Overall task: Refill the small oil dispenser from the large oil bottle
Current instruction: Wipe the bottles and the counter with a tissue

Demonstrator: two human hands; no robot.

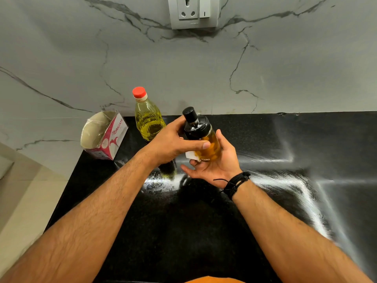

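Both bare forearms reach forward from the person's body toward twelve o'clock, meeting just ahead of the chest. The left hand comes in from seven o'clock with its back turned up, thumb stretched toward three o'clock and fingers curled round the black plastic top of the small clear glass oil dispenser. The right hand comes in from five o'clock, palm up, cradling the glass body in curled fingers, a black corded wristband at its wrist.
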